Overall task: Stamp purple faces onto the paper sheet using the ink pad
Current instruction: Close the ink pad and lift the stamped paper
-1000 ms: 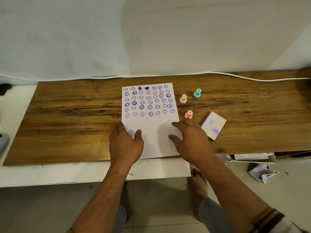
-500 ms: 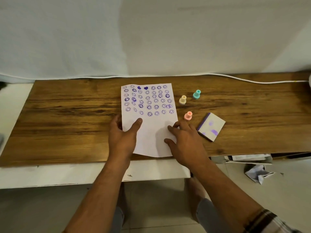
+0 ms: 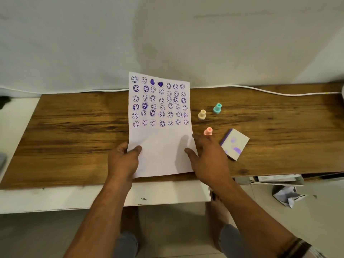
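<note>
Head view:
White paper sheet [image 3: 162, 146]: lifted, far edge tilted up over the wooden tabletop [image 3: 74, 127].
Left hand [image 3: 122, 162]: pinching its left edge.
Right hand [image 3: 208, 161]: fingers spread, at its right edge.
White, purple-smudged ink pad [image 3: 235, 144]: just right.
Room: left boards bare.

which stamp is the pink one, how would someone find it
Start at the paper sheet on the wooden board; three small stamps stand to its right. The pink stamp is the nearest one, just past the right hand and left of the ink pad. The others are cream and teal.
</note>
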The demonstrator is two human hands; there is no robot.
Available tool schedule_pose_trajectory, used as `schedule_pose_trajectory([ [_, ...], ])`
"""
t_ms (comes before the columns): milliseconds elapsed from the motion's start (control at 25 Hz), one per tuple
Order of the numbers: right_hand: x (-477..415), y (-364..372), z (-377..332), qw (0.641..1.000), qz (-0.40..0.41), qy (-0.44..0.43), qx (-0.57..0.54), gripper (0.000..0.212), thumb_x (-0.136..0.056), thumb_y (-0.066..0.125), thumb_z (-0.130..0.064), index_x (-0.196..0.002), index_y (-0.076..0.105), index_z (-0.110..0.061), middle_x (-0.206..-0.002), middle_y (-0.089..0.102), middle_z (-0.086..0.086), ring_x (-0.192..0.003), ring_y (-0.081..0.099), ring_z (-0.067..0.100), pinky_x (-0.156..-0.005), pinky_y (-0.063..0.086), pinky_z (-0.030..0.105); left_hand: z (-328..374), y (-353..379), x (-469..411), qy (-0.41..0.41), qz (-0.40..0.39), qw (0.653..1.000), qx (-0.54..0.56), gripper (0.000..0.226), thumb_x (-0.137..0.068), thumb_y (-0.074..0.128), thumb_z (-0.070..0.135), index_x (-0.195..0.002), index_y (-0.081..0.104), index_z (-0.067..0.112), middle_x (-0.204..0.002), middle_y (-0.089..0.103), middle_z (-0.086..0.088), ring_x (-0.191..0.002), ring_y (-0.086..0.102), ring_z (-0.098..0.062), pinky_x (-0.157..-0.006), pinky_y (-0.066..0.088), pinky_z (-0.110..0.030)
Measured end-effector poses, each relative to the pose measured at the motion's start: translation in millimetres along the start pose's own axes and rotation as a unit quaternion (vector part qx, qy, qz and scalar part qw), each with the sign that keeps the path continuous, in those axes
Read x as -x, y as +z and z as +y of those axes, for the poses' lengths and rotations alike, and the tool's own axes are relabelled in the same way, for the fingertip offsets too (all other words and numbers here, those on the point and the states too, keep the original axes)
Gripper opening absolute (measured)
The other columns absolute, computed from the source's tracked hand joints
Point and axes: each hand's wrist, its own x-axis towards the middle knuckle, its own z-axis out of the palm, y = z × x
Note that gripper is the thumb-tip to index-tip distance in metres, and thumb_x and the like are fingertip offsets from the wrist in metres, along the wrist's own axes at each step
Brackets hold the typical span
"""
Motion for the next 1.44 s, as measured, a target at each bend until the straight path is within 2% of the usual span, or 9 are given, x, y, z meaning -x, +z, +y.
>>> schedule_pose_trajectory([
  [80, -5, -4, 0, 0.996, 0.008, 0.039, -0.084, 0.045, -0.094, 0.072, -0.043, -0.136, 0.063, -0.030, -0.127, 0.069, -0.010, -0.100, 0.063, 0.008, -0.077, 0.057, 0.029, 0, -3, -2, -0.018, -0.018, 0.998, 0.053, 0.019, -0.090, 0.072, 0.005, -0.102, 0.077, 0.019, -0.091, 0.080, 0.009, -0.074, 0.076, -0.009, -0.062, 0.058, -0.024],
  [160, -9, -8, 1, 0.980, -0.004, 0.093, -0.173, 0.041, -0.094, 0.073, -0.041, -0.132, 0.066, -0.030, -0.114, 0.068, -0.016, -0.088, 0.059, 0.000, -0.065, 0.049, 0.017, 1, -3, -2, -0.032, -0.039, 0.995, 0.087, 0.019, -0.089, 0.072, 0.003, -0.100, 0.078, 0.017, -0.094, 0.082, 0.003, -0.078, 0.077, -0.013, -0.070, 0.060, -0.029],
  [240, -13, -11, 4, 0.961, -0.012, 0.136, -0.241, 0.023, -0.091, 0.076, -0.040, -0.113, 0.070, -0.036, -0.099, 0.064, -0.026, -0.085, 0.061, -0.001, -0.056, 0.044, 0.011, 1, -2, -2, -0.029, -0.048, 0.995, 0.088, 0.019, -0.089, 0.073, 0.003, -0.103, 0.078, 0.016, -0.096, 0.083, 0.001, -0.083, 0.077, -0.018, -0.076, 0.060, -0.033],
  [320, -14, -14, 6, 0.943, -0.022, 0.151, -0.296, 0.011, -0.090, 0.078, -0.037, -0.095, 0.068, -0.039, -0.094, 0.066, -0.025, -0.090, 0.064, 0.004, -0.056, 0.045, 0.015, 1, -2, -2, -0.020, -0.049, 0.995, 0.082, 0.019, -0.089, 0.074, 0.006, -0.104, 0.078, 0.017, -0.095, 0.083, 0.003, -0.082, 0.078, -0.016, -0.071, 0.060, -0.032],
  [400, -15, -15, 6, 0.932, -0.025, 0.153, -0.327, 0.010, -0.090, 0.079, -0.034, -0.091, 0.069, -0.037, -0.098, 0.071, -0.018, -0.091, 0.066, 0.007, -0.061, 0.048, 0.021, 0, -1, -3, -0.011, -0.050, 0.996, 0.076, 0.018, -0.090, 0.074, 0.009, -0.104, 0.078, 0.019, -0.094, 0.082, 0.007, -0.079, 0.078, -0.011, -0.064, 0.059, -0.026],
  [520, -15, -17, 5, 0.926, -0.027, 0.154, -0.344, 0.011, -0.090, 0.079, -0.031, -0.089, 0.069, -0.036, -0.099, 0.071, -0.016, -0.092, 0.065, 0.008, -0.063, 0.051, 0.024, 1, 0, -3, -0.011, -0.044, 0.997, 0.064, 0.020, -0.090, 0.074, 0.013, -0.108, 0.078, 0.020, -0.095, 0.082, 0.011, -0.085, 0.078, -0.012, -0.071, 0.059, -0.029],
  [800, -14, -18, 6, 0.921, -0.033, 0.175, -0.346, 0.017, -0.089, 0.079, -0.032, -0.105, 0.075, -0.029, -0.109, 0.075, -0.006, -0.101, 0.068, 0.018, -0.084, 0.062, 0.043, 5, 0, 0, 0.001, -0.038, 0.997, 0.063, 0.023, -0.090, 0.075, 0.014, -0.113, 0.077, 0.017, -0.101, 0.082, 0.008, -0.092, 0.077, -0.016, -0.081, 0.061, -0.036],
  [1000, -15, -18, 6, 0.920, -0.038, 0.176, -0.347, 0.013, -0.089, 0.080, -0.032, -0.100, 0.073, -0.031, -0.105, 0.075, -0.008, -0.099, 0.068, 0.016, -0.081, 0.062, 0.040, 5, 1, 1, 0.001, -0.037, 0.997, 0.066, 0.020, -0.090, 0.076, 0.014, -0.108, 0.078, 0.021, -0.094, 0.081, 0.014, -0.089, 0.077, -0.011, -0.075, 0.059, -0.029],
  [1440, -17, -16, 9, 0.922, -0.037, 0.174, -0.345, 0.013, -0.088, 0.080, -0.033, -0.098, 0.072, -0.035, -0.103, 0.074, -0.011, -0.096, 0.068, 0.013, -0.079, 0.062, 0.039, 7, 3, 3, 0.012, -0.031, 0.997, 0.064, 0.026, -0.091, 0.074, 0.014, -0.116, 0.075, 0.019, -0.099, 0.078, 0.013, -0.092, 0.074, -0.012, -0.078, 0.058, -0.031],
])
